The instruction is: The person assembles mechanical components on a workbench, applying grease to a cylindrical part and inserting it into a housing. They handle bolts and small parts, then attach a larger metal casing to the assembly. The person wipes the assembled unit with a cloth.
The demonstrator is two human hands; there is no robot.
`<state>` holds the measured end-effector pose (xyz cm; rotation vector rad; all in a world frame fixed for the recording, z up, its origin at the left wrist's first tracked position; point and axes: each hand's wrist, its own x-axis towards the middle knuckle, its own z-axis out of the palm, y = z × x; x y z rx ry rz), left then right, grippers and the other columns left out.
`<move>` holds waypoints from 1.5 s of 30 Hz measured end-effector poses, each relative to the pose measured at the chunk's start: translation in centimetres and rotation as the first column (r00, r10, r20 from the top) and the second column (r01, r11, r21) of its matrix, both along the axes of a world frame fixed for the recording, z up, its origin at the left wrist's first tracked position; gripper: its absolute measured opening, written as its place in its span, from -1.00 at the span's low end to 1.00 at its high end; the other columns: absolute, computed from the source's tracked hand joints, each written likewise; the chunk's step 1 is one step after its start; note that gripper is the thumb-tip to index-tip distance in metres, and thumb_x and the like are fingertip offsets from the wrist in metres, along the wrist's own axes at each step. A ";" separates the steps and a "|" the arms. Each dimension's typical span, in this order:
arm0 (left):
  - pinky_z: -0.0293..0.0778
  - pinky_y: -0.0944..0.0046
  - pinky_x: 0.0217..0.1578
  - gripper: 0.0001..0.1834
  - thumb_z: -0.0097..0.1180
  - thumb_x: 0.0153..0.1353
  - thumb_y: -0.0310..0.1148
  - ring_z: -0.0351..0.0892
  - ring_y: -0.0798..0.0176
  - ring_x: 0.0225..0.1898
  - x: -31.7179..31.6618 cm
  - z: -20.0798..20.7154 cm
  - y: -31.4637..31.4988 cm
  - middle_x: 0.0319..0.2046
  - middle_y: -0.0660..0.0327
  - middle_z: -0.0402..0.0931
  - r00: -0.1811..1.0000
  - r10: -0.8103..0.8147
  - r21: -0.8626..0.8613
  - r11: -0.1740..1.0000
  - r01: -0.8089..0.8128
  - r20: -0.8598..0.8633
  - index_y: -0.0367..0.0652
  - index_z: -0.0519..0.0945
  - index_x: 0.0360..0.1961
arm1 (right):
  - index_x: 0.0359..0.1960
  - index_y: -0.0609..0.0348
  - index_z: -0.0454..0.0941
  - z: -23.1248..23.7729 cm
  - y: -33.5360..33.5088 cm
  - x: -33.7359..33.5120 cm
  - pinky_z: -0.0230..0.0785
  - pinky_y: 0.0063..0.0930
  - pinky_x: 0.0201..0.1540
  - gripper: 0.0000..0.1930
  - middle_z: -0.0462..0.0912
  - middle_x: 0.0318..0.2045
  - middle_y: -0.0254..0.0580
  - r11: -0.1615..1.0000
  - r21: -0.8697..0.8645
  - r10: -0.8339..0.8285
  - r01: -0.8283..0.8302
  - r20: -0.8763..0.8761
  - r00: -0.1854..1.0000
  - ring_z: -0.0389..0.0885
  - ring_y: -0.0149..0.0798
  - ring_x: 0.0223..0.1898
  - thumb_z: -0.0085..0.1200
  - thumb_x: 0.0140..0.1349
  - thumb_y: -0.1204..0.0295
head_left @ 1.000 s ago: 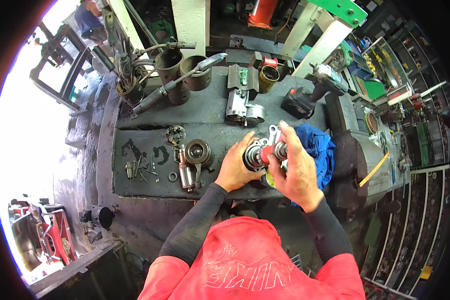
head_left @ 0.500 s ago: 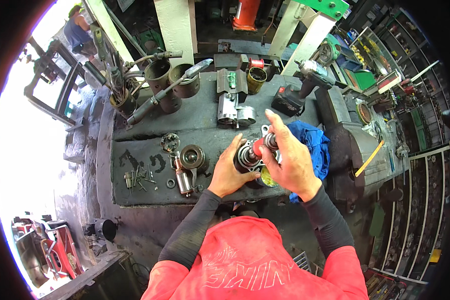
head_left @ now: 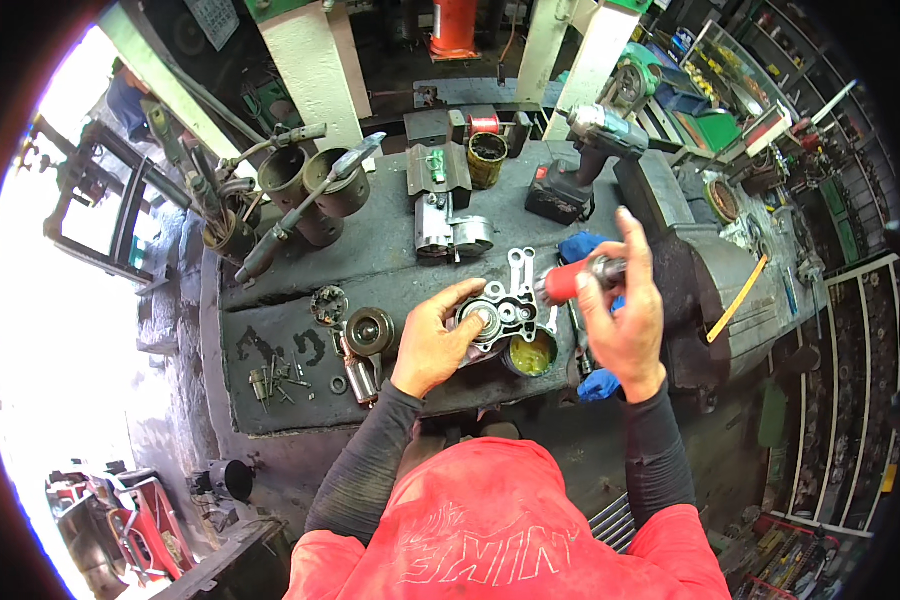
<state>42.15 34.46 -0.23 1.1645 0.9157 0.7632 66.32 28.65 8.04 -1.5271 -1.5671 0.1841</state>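
Observation:
My left hand point(head_left: 432, 342) grips a round light-metal housing point(head_left: 515, 313) with bolt ears and a ringed opening, thumb on its top face. Just right of the housing, my right hand point(head_left: 625, 325) holds a cylindrical part with a red body point(head_left: 564, 284) and dark metal end between thumb and fingers, apart from the housing. Below the housing sits a tub of yellow-green grease point(head_left: 534, 353). To the left lie a round dark metal part point(head_left: 370, 331), an armature point(head_left: 358, 368), and a brush ring point(head_left: 329, 306).
A silver motor body point(head_left: 450, 228) stands at the back, near a cordless impact wrench point(head_left: 585, 165). Blue cloth point(head_left: 598, 385) lies on the right beside a large vise point(head_left: 705, 280). Small bolts point(head_left: 285, 380) are scattered at left. Metal cups point(head_left: 315, 185) hold the back left.
My right hand has lifted the red-bodied part away from the housing and moved it right. The housing's top face now shows more fully. The whole view has shifted slightly.

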 end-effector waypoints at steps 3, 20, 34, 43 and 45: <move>0.42 0.19 0.40 -0.50 0.26 0.34 -0.57 0.55 0.17 0.37 0.2 0.8 0.4 0.32 0.02 0.60 0.994 -0.021 0.093 0.995 0.031 -0.108 -0.32 0.63 0.31 | 0.60 0.20 0.22 -2.2 -0.3 2.9 0.54 -0.34 -0.27 -0.20 0.70 -0.09 -0.08 0.996 -0.008 -0.089 0.090 0.075 0.993 0.66 -0.22 -0.36 0.30 0.34 0.47; 0.45 0.14 0.41 -0.35 0.29 0.35 -0.61 0.56 0.11 0.37 0.7 2.2 -0.1 0.34 -0.05 0.55 0.991 0.034 0.024 0.999 -0.031 -0.130 -0.33 0.46 0.46 | 0.59 0.27 0.12 -16.6 5.5 7.1 0.47 0.02 0.31 -0.18 0.57 0.27 0.42 0.881 -0.473 0.021 0.007 0.054 0.998 0.61 0.34 0.25 0.22 0.36 0.34; 0.41 0.13 0.42 -0.37 0.30 0.35 -0.55 0.51 0.09 0.39 1.2 1.5 -1.5 0.45 -0.01 0.43 0.967 0.135 0.180 0.979 -0.096 -0.215 -0.32 0.47 0.44 | 0.49 0.22 0.32 -15.4 3.5 5.5 0.62 -0.12 -0.04 -0.33 0.68 -0.09 0.07 0.931 -0.361 -0.015 -0.061 -0.204 0.979 0.74 0.10 -0.17 0.22 0.34 0.46; 0.54 0.09 0.31 0.36 0.73 -0.18 -0.36 0.63 0.01 0.29 3.1 -3.0 -2.6 0.32 -0.15 0.55 0.864 0.270 0.564 0.826 0.020 -0.425 -0.18 0.13 0.63 | 0.54 0.19 0.28 -12.9 0.5 0.7 0.58 -0.42 -0.31 -0.43 0.70 -0.31 -0.21 0.839 -0.399 -0.075 -0.369 -0.758 0.648 0.65 -0.42 -0.36 0.11 0.59 0.33; 0.57 0.13 0.26 0.31 0.70 -0.18 -0.41 0.68 0.09 0.22 3.0 -3.1 -2.2 0.26 -0.10 0.61 0.880 0.256 0.521 0.853 -0.012 -0.400 -0.17 0.18 0.62 | 0.53 0.23 0.27 -12.6 0.9 0.1 0.58 -0.43 -0.30 -0.45 0.69 -0.33 -0.22 0.836 -0.359 -0.034 -0.414 -0.788 0.615 0.63 -0.45 -0.38 0.08 0.60 0.36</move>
